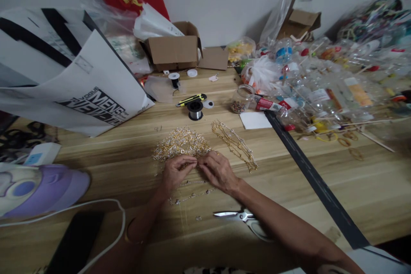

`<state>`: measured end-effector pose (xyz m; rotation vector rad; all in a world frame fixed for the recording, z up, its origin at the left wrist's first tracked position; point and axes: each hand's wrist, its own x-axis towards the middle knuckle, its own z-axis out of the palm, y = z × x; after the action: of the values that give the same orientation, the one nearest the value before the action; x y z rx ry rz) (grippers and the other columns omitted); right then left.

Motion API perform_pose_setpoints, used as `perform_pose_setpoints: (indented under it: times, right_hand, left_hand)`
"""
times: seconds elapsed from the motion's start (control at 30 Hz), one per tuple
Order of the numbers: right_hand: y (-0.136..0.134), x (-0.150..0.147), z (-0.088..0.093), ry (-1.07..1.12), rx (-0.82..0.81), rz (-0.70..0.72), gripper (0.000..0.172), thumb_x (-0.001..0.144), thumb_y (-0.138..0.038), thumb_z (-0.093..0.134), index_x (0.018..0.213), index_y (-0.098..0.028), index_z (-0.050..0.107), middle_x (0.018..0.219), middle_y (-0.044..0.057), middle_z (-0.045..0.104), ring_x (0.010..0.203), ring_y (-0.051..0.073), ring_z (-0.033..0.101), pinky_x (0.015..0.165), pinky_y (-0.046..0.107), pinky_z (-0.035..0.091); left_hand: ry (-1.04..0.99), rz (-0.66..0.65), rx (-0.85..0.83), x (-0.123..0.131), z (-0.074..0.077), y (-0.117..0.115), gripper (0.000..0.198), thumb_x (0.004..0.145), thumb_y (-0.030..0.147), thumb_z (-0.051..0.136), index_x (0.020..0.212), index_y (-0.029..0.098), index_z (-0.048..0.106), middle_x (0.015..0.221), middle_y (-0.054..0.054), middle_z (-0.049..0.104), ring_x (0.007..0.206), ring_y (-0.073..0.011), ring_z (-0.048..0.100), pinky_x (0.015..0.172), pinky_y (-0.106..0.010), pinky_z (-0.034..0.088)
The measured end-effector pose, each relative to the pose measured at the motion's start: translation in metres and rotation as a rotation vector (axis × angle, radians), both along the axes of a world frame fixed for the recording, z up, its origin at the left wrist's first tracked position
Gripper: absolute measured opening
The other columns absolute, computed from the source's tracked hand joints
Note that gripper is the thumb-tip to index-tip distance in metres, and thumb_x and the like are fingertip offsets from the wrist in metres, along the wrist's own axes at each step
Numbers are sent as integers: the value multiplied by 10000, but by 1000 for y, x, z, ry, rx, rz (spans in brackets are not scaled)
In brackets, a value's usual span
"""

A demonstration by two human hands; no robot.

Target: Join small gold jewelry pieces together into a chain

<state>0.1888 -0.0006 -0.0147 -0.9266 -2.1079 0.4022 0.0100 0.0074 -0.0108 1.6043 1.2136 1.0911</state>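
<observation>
L hand: left hand [178, 169] held over mid table [289, 227], thumb & fingers brought nearly together, tips by R hand's; can't tell if grip is fully closed or on what, too small to see.
R hand: right hand [221, 170] set opp. L, fingertips bent in to meet L's; grip likewise can't be told, any held bit hidden.
Pile: gold/silver bead pile [181, 141] heaped mid table, just past fingertips on far-edge side.
Gold chains: gold chains [231, 143] laid out just right of pile, slanted, lower ends turned twd right edge.
Silver chain: silver chain [192, 197] w/ dark beads, spread below hands, twd near edge.
Scissors: scissors [245, 215] left near near edge, blades apart & pointed left, handles partly covered by R forearm.
Spools etc.: wire spool [195, 111] stood upright beyond pile; yellow/blk cutter [192, 99] laid just behind; dark thread spool [174, 80] placed nearer far edge.
Jar: clear jar [241, 99], part-filled w/ small beads, set behind white card [255, 120].
Far edge: cardboard box [175, 49] placed there, left of centre.
Right side: plastic bottles [324, 90] & sticks heaped twd far right corner; black strip [308, 171] run slantwise twd near edge.
Left side: white bag [105, 98] stood twd far left corner; purple/white item [48, 188] & white cable [119, 209] placed by left edge.
</observation>
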Motion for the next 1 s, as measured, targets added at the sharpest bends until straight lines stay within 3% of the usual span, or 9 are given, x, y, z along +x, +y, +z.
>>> perform_pose_setpoints:
  times: [0.77, 1.0]
  right_hand:
    - [0, 0, 0, 7, -15, -2, 110, 916, -174, 434, 911, -183, 544, 844, 67, 599, 783, 179, 529, 713, 317, 437]
    - [-1, 1, 2, 16, -19, -1, 119, 916, -176, 432, 928, -184, 550, 852, 71, 605, 791, 181, 533, 717, 320, 441]
  left_hand:
    - [-75, -32, -124, 2, 4, 0, 91, 688, 220, 698, 757, 161, 688, 728, -42, 746, 683, -171, 705, 637, -247, 579]
    - [-90, -17, -130, 0, -1, 2, 115, 683, 242, 706, 759, 158, 689, 743, -49, 745, 694, -182, 705, 639, -258, 577]
